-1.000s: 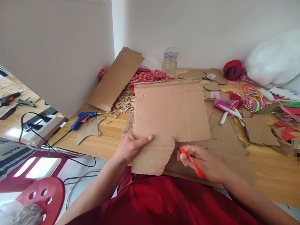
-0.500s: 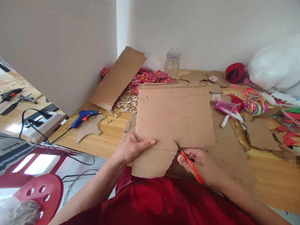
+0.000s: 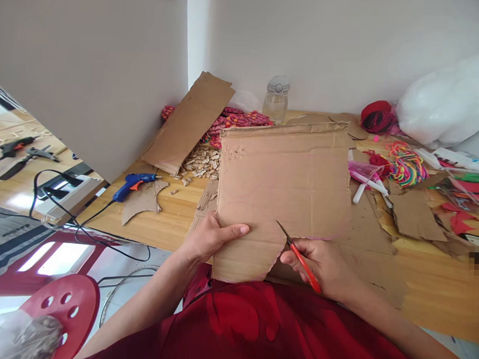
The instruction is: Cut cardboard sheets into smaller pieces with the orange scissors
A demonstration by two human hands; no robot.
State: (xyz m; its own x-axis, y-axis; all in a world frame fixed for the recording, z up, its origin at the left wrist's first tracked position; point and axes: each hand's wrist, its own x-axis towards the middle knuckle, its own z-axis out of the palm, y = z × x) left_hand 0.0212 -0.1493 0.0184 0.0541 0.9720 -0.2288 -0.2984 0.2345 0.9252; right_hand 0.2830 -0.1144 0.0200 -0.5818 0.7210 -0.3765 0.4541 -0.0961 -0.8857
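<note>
A large brown cardboard sheet [image 3: 279, 176] is held up in front of me, tilted over the table edge. My left hand [image 3: 217, 239] is closed on its left edge, thumb on the near face and fingers hidden behind. In my right hand [image 3: 313, 262] is a pair of scissors [image 3: 302, 262] with red handles. One dark blade lies over the cardboard's face, at the inner end of a cut along its lower right. The other blade is hidden behind the sheet. Faint pink lines run along the cut edges.
A blue glue gun [image 3: 134, 185] with a cord lies on the left of the wooden table [image 3: 170, 213]. Behind the sheet are peanut shells [image 3: 202, 161], a leaning cardboard strip [image 3: 190, 124] and a bottle [image 3: 276, 99]. Colourful cords [image 3: 407, 164] and cardboard scraps [image 3: 416, 213] lie right.
The cardboard's upper right has swung slightly up and to the right. The scissors have shifted very little, and both hands keep their holds.
</note>
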